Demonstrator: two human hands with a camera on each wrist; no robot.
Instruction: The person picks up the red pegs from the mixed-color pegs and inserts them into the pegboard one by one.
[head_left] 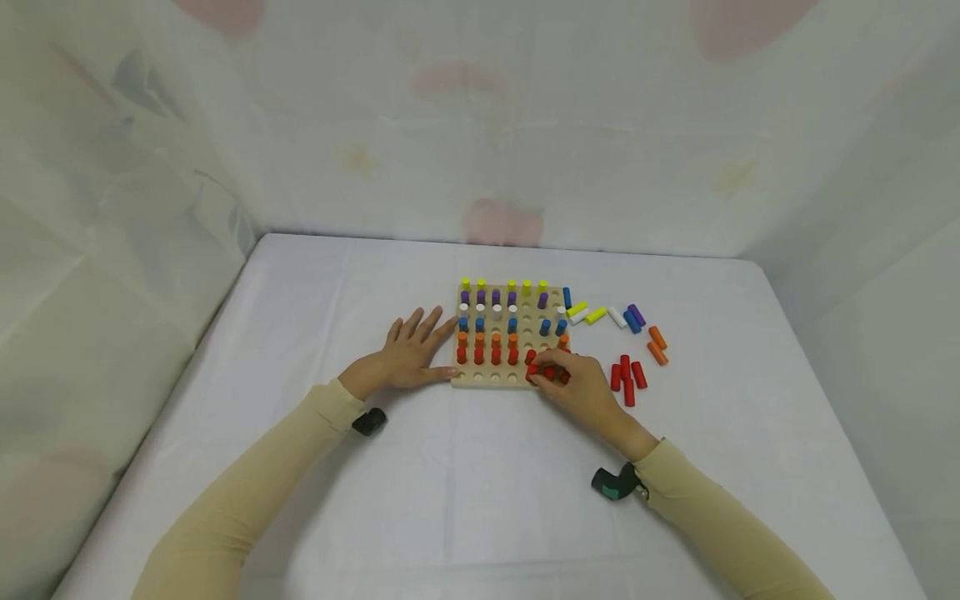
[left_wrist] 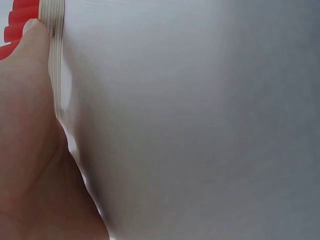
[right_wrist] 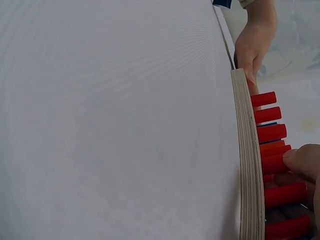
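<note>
A light wooden pegboard (head_left: 506, 383) lies on the white table, with rows of yellow, purple, white, blue, orange and red pegs standing in its holes. My left hand (head_left: 408, 354) lies spread at the board's left side, its thumb touching the front left corner. Over the front right part of the board, my right hand (head_left: 588, 396) pinches a red peg (right_wrist: 274, 163) between thumb and fingers. Other red pegs (right_wrist: 285, 195) stand beside those fingers. The right hand partly hides that end of the red row.
Right of the board lie loose pegs: several red pegs (head_left: 628, 392), orange pegs (head_left: 657, 354), yellow pegs (head_left: 596, 316), a white peg (head_left: 617, 317), a blue peg (head_left: 632, 322) and a purple peg (head_left: 637, 314). Patterned cloth walls (head_left: 480, 150) surround the table.
</note>
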